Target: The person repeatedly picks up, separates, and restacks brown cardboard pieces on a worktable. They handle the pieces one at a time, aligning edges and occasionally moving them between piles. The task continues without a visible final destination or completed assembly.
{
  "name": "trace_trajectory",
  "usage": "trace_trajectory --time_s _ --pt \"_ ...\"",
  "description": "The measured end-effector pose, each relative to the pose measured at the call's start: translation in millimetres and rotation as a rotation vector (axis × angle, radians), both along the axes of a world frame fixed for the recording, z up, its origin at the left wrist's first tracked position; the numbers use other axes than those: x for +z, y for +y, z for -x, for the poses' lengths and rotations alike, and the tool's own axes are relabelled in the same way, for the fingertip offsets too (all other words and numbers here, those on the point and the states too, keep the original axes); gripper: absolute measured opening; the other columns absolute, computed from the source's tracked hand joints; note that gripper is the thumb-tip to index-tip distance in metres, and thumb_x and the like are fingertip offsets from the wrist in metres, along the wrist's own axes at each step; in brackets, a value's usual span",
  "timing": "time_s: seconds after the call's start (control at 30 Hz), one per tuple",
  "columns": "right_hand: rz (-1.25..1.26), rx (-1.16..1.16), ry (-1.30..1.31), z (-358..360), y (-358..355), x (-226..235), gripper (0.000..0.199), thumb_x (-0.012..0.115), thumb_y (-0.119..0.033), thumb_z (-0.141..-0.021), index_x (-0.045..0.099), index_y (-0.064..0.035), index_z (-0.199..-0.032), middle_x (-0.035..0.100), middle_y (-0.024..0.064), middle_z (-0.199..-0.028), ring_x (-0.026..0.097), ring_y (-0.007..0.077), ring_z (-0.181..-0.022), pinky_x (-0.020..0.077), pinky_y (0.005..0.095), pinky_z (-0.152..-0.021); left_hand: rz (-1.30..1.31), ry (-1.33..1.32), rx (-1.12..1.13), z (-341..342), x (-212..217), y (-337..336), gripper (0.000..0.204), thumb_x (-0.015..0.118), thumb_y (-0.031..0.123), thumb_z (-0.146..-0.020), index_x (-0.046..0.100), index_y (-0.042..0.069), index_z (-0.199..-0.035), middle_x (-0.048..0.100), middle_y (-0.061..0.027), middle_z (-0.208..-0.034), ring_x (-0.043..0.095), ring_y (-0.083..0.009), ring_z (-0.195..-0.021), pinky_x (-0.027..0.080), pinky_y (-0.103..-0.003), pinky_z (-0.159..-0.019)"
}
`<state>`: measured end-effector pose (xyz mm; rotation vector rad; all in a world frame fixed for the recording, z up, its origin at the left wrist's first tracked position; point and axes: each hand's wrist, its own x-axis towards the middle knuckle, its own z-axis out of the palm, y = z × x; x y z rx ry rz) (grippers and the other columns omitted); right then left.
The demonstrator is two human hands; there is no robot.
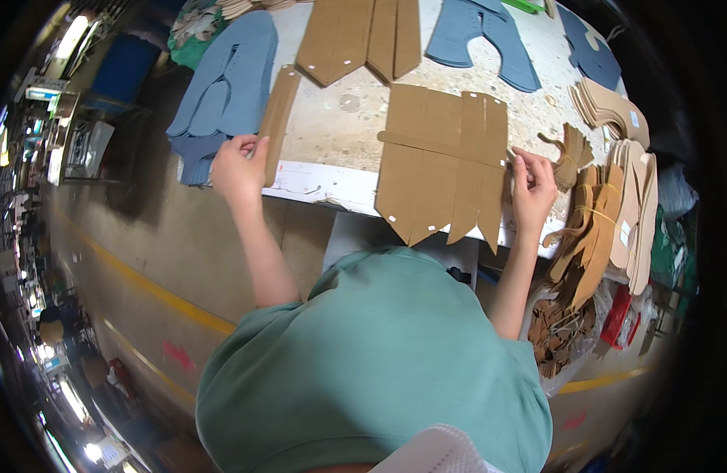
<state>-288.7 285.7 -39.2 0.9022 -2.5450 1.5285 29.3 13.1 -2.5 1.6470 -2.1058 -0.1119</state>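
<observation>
Left of centre in the frame, the thumb and fingertips of the left hand (239,167) bunch close at the edge of 1 narrow brown strip (281,110) on the table (332,114) — whether they grip it, I cannot tell. Right of centre, the right hand (534,191) curls beside the pointed brown panels (418,181), its hold also unclear — blue cut pieces (249,59) lie at upper left.

A slim brown strip (280,110) is seen aslant, left of brown panels (417,185) (white-marked, near ends pointed) laid side by side.
</observation>
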Motion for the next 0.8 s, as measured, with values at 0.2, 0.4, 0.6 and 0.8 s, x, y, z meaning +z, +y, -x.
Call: trace_trajectory --time_s 0.2,0.4,0.6,0.8 --pt "-0.033 0.015 0.036 -0.9 1.1 -1.1 0.014 0.065 -0.011 -0.092 0.075 -0.0084 -0.102 0.064 0.0045 -0.095 0.062 0.0114 -0.079 0.0517 0.0247 -0.065 0.056 0.013 -0.002 1.2 -2.2 0.9 0.023 0.078 0.030 -0.078 0.074 0.011 -0.090 0.071 -0.0026 -0.085 0.067 -0.0181 -0.075 0.052 -0.033 -0.071" --pt "-0.050 0.014 0.057 -0.1 1.4 -2.2 0.014 0.065 -0.011 -0.093 0.075 -0.0087 -0.103 0.064 0.0036 -0.094 0.059 0.0104 -0.076 0.0472 0.0231 -0.061 -0.086 0.227 -0.057 2.2 1.9 -4.2 0.020 0.076 0.024 -0.080 0.069 0.007 -0.087 0.070 -0.0048 -0.087 0.067 -0.0195 -0.076 0.051 -0.032 -0.069" --pt "0.228 0.236 -0.293 -24.5 -8.5 35.6 0.017 0.059 -0.006 -0.095 0.072 -0.0023 -0.107 0.063 0.0024 -0.099 0.057 0.0090 -0.087 0.0452 0.0234 -0.077 -0.471 0.890 -0.415 14.2 37.9 19.8 0.014 0.071 0.010 -0.087 0.069 0.002 -0.098 0.070 -0.0053 -0.091 0.065 -0.0109 -0.082 0.051 -0.025 -0.075" --pt "0.216 0.905 -0.592 -95.9 -27.8 74.0 0.034 0.060 -0.011 -0.095 0.061 -0.0007 -0.127 0.066 0.0113 -0.119 0.060 0.0171 -0.107 0.0460 0.0297 -0.094 -0.705 0.654 -1.120 54.5 64.7 87.0 0.011 0.069 0.004 -0.086 0.069 0.000 -0.095 0.070 -0.0050 -0.090 0.064 -0.0109 -0.083 0.051 -0.026 -0.076"
